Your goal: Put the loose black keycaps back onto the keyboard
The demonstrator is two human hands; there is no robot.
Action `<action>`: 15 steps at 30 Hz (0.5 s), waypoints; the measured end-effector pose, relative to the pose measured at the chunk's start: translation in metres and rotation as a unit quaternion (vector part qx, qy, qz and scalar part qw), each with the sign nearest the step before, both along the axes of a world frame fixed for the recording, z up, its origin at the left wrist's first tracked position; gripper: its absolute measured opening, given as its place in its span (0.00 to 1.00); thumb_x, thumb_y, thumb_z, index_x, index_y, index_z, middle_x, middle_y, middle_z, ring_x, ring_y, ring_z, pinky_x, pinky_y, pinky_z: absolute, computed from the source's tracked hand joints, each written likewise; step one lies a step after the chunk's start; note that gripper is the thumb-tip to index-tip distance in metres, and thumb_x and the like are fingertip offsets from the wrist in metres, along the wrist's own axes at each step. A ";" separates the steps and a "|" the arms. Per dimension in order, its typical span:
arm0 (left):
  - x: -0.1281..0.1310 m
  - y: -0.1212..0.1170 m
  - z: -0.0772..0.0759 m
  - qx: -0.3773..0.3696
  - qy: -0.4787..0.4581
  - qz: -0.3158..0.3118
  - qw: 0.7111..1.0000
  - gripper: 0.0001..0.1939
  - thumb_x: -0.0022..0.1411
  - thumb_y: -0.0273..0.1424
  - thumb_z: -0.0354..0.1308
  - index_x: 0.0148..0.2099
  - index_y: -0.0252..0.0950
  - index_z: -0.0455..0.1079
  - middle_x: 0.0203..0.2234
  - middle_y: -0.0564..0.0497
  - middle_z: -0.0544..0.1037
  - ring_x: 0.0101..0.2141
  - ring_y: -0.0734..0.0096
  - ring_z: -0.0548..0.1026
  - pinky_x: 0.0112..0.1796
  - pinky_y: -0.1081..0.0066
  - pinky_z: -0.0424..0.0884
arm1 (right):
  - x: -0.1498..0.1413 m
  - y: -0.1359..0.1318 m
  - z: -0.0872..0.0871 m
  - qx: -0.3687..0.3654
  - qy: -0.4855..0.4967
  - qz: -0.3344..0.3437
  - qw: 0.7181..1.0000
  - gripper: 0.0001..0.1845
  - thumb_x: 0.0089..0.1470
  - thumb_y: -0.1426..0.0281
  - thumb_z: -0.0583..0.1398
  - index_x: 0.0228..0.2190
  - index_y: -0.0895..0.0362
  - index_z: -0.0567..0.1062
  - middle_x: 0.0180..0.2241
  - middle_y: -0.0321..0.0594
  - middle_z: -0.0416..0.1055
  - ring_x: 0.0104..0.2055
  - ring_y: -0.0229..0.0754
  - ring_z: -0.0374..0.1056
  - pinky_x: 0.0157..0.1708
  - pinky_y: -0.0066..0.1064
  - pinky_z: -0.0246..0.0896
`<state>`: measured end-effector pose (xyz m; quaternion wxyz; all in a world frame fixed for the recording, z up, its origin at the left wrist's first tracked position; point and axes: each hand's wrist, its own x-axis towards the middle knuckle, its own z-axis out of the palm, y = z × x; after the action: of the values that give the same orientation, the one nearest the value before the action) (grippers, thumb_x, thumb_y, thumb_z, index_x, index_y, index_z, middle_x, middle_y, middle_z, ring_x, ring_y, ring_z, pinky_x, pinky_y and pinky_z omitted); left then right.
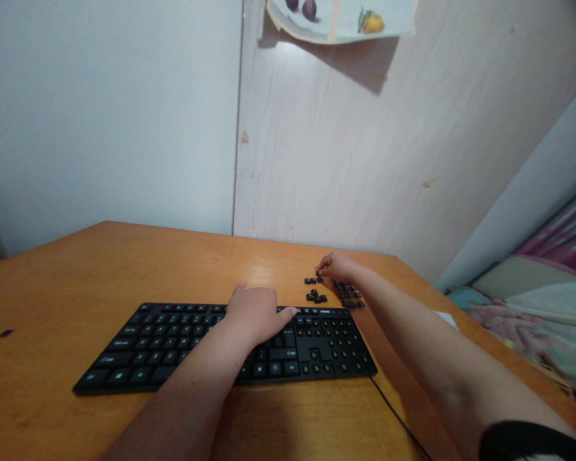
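A black keyboard [211,346] lies on the wooden table, its left and middle keys in place. On its right part the keycaps are off and bare key stems show. My left hand [254,310] rests across its far edge, thumb along the top strip and the other fingers bent over the edge, partly hidden. Beyond the keyboard's right end, my right hand [336,264] has its fingertips pinched on a small black keycap [318,273] at the table. Near it lie several loose keycaps [313,297], and a larger group of keycaps [349,294] is partly behind my right forearm.
The keyboard's cable [398,416] runs toward the front edge of the table [173,262]. A small dark mark [6,333] is at the left. Something white [446,319] sits beside my right forearm. A wall stands behind, and bedding [532,314] lies at the right.
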<state>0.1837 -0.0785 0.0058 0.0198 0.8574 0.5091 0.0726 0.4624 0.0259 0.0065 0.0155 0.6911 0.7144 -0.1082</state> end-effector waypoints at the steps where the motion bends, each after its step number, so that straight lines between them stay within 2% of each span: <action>1: 0.000 0.000 0.000 0.000 -0.001 0.000 1.000 0.35 0.62 0.58 0.42 0.38 0.35 0.78 0.38 0.38 0.82 0.42 0.47 0.78 0.52 0.47 0.63 | 0.001 0.002 -0.001 -0.005 0.001 -0.002 1.000 0.18 0.63 0.62 0.59 0.51 0.56 0.72 0.53 0.45 0.69 0.48 0.47 0.69 0.46 0.44 0.68; 15: 0.001 0.001 -0.001 -0.001 -0.004 -0.003 1.000 0.34 0.63 0.57 0.42 0.38 0.34 0.78 0.38 0.37 0.82 0.42 0.46 0.78 0.52 0.46 0.63 | 0.009 0.012 -0.013 -0.027 0.023 -0.036 0.999 0.19 0.62 0.62 0.59 0.52 0.57 0.71 0.52 0.45 0.69 0.48 0.47 0.69 0.46 0.44 0.69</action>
<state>0.1845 -0.0778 0.0052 0.0223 0.8584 0.5069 0.0753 0.4712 0.0378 -0.0061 0.0136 0.7129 0.6862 -0.1441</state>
